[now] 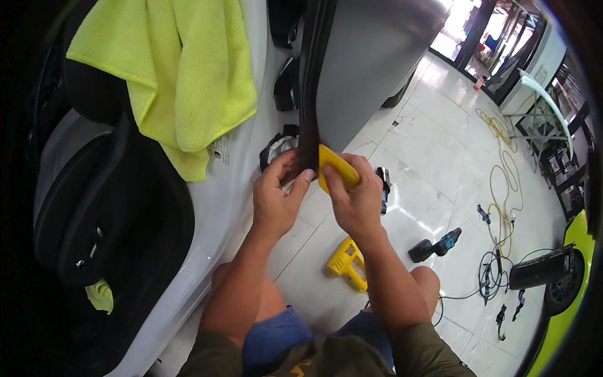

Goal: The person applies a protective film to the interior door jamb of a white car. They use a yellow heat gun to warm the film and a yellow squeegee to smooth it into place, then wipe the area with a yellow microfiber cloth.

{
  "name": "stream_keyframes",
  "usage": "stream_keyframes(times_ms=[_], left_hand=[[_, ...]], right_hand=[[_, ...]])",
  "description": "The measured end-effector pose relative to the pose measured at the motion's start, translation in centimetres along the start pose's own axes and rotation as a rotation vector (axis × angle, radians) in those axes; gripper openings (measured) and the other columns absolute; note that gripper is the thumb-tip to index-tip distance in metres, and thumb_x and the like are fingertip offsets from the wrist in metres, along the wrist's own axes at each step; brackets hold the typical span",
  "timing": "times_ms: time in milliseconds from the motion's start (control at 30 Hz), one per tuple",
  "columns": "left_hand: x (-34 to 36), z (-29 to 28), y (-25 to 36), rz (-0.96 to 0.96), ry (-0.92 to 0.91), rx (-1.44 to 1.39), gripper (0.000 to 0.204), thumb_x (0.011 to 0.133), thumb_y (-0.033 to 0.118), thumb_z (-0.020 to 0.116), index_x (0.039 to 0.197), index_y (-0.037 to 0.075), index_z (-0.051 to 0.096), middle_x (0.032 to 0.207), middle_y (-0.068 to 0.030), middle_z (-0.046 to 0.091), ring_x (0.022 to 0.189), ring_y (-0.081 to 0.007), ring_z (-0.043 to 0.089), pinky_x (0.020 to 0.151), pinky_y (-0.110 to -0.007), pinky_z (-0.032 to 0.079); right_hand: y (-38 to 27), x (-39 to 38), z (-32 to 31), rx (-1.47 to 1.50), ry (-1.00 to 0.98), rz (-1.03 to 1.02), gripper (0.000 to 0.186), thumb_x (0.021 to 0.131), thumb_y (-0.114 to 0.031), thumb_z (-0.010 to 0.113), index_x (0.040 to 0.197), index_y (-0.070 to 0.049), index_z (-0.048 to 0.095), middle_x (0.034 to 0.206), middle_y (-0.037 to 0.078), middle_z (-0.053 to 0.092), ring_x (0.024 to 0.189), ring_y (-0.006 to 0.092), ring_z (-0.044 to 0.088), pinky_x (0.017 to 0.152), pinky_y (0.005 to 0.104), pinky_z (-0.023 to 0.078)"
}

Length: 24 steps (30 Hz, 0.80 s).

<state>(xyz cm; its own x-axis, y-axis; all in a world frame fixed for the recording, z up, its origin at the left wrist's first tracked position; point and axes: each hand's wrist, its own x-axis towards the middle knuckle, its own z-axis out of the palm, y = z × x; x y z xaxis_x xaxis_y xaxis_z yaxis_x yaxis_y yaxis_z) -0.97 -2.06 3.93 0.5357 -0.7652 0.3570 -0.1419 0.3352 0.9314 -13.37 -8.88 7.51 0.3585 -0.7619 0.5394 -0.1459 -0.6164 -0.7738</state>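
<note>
Hands: right hand (355, 201) presses yellow squeegee (336, 166); left hand (276, 198) grips door edge (309, 100).

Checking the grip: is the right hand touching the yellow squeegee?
Touching. The head view shows the right hand with fingers wrapped over the yellow squeegee, pressing it at the grey door panel edge.

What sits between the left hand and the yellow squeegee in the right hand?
In the head view, the black door edge trim runs down between the left hand and the yellow squeegee held by the right hand.

Matt grey door panel (364, 69), glossy tiled floor (440, 163)
</note>
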Motion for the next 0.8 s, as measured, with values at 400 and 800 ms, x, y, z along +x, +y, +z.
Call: stream_keyframes(times_ms=[400, 800], left_hand=[[6.4, 2.1, 11.2, 0.448, 0.169, 0.248, 0.036, 0.091, 0.000, 0.059, 0.126, -0.007, 0.052, 0.113, -0.0175, 0.063, 0.100, -0.0200, 0.063, 0.088, -0.030, 0.051], [12.0, 3.7, 22.9, 0.590, 0.208, 0.147, 0.034, 0.089, 0.007, 0.062, 0.119, -0.006, 0.058, 0.102, -0.0143, 0.067, 0.088, -0.0172, 0.065, 0.079, -0.028, 0.053]], right_hand=[[-7.8, 6.9, -1.3, 0.042, 0.119, -0.129, 0.020, 0.088, -0.018, 0.064, 0.090, 0.001, 0.062, 0.075, 0.019, 0.062, 0.073, 0.0370, 0.061, 0.067, 0.0434, 0.047], [-16.6, 13.3, -5.4, 0.049, 0.270, -0.274, 0.023, 0.087, -0.019, 0.062, 0.090, 0.004, 0.059, 0.075, 0.023, 0.063, 0.077, 0.0425, 0.062, 0.071, 0.0442, 0.048]])
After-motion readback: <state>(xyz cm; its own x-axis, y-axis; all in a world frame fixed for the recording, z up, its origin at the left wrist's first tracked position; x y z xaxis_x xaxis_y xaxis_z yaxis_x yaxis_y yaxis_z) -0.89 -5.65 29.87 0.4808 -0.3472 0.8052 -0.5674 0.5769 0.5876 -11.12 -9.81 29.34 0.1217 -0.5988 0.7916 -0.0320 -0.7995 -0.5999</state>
